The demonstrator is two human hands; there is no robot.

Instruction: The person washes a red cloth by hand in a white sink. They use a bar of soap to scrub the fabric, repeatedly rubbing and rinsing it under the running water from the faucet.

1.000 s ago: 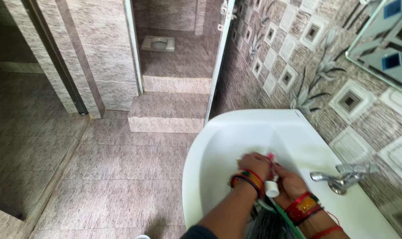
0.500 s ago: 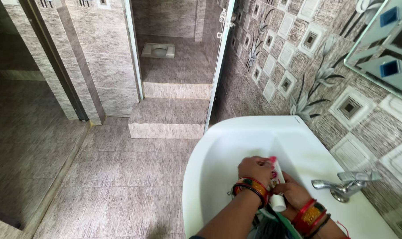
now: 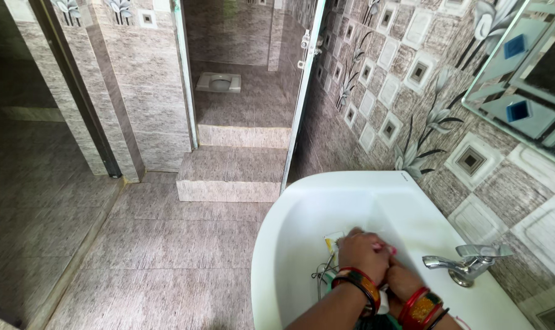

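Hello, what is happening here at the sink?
A person stands at a white washbasin and works with both hands over its bowl. The left hand lies on top and covers most of a small tube, of which only a pink tip and a white part show. The right hand is pressed close beneath it. The metal tap beside them shows no running water.

A white wash basin fills the lower right, fixed against a patterned tiled wall. On its flat rim, at the right, stands a chrome tap, its spout pointing in over the bowl. Inside the bowl, toward the near side, lies a small pale packet with a yellow patch — just beside it a thin dark wire curls on the white surface.
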